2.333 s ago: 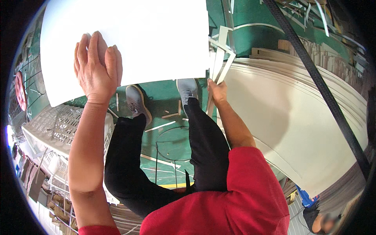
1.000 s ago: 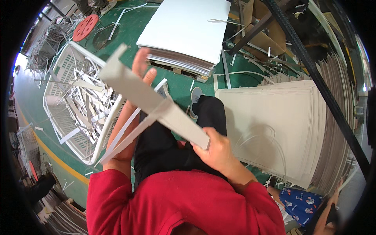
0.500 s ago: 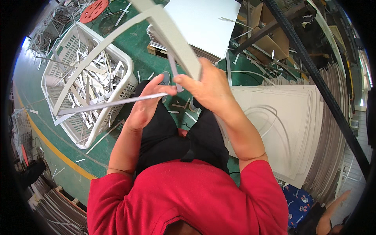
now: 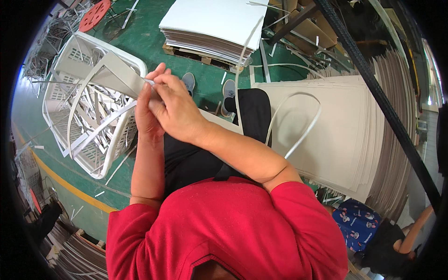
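Left of the frame's centre, the right hand [image 4: 179, 109] lies over the left hand [image 4: 145, 114], and both are closed on a bundle of white card strips [image 4: 122, 79]. The strips fan out from the fingers toward the upper left, over a white plastic basket [image 4: 100, 173] full of similar offcuts on the green floor [image 4: 140, 44]. A loose strip loop [image 4: 303, 128] curls over the big sheet stack [image 4: 345, 135] at right. Another stack [image 4: 214, 21] sits on a pallet at top centre.

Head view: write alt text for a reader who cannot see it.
Both hands, left hand and right hand, pinch a bundle of long white cardboard trim strips over a white plastic slatted basket full of strips. A stack of flat white cardboard sheets lies to the right.
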Demonstrator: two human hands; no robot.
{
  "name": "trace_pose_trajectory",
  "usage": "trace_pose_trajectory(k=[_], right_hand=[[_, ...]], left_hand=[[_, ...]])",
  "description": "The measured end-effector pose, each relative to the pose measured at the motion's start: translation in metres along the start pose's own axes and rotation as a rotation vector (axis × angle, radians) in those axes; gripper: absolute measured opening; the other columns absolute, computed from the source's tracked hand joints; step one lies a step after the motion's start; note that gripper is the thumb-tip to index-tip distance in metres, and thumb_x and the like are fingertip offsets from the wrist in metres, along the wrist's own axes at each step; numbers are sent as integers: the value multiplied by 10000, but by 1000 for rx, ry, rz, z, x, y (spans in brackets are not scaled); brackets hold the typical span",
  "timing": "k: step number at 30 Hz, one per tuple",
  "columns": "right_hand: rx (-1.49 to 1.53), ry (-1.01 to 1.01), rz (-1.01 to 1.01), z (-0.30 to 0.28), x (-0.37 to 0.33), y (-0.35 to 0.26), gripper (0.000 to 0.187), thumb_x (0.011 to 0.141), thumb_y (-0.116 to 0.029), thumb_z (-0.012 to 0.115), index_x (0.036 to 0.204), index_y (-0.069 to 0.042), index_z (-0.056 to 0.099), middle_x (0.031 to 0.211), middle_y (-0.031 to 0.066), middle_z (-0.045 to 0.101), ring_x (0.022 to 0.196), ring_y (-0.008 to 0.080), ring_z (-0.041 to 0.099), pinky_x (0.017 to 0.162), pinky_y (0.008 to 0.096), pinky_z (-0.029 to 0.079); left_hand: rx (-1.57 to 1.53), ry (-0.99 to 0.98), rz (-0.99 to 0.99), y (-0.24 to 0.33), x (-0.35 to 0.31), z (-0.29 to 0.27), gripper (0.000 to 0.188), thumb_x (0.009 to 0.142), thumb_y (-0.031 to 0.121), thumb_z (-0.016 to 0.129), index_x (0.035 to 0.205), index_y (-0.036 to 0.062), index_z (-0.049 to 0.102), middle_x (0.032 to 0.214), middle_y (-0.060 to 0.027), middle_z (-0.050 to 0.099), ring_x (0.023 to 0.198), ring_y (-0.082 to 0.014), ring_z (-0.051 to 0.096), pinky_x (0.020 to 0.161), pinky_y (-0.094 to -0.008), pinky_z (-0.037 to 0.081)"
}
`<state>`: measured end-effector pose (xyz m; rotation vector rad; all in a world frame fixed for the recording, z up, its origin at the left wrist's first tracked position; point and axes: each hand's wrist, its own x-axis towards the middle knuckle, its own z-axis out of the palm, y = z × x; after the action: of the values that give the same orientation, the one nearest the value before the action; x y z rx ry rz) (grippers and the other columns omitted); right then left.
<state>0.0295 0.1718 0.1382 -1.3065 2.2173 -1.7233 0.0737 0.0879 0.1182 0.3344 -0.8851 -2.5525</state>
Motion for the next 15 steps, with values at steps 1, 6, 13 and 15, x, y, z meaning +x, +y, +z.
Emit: trace_pose_trajectory(k=[1, 6, 13, 15], right_hand=[[-11, 8, -25, -3, -6, -8, 259, 760, -102, 607, 966, 46, 556, 1105, 169, 466, 1006, 335, 475, 864, 389, 392], [-125, 177, 41, -104, -41, -39, 387, 726, -25, 647, 1094, 4, 532, 1162, 167, 505, 1048, 283, 510, 892, 363, 419], [-250, 725, 860, -220, -113, 66, 561, 839, -357, 568, 1220, 22, 408, 1267, 166, 435, 1165, 267, 418, 979, 377, 315], [28, 543, 1190, -220, -136, 112, 724, 829, -481, 530, 1314, 2, 294, 1314, 173, 370, 1189, 275, 370, 986, 410, 274]], left_hand=[[1, 114, 56, 0, -2, 0, 332, 906, 267, 450, 1139, 32, 477, 1170, -155, 506, 1122, -276, 467, 974, -407, 364], [-176, 46, 172, 29, 4, -60, 156, 885, 203, 460, 915, 68, 534, 767, -58, 536, 826, -242, 521, 918, -475, 372], [-21, 124, 151, 29, -2, -77, 151, 886, 183, 439, 928, 46, 486, 668, -33, 465, 682, -204, 480, 917, -448, 371], [-65, 148, 111, 23, 1, -75, 144, 881, 172, 445, 947, 48, 475, 656, -29, 464, 652, -198, 481, 911, -448, 381]])
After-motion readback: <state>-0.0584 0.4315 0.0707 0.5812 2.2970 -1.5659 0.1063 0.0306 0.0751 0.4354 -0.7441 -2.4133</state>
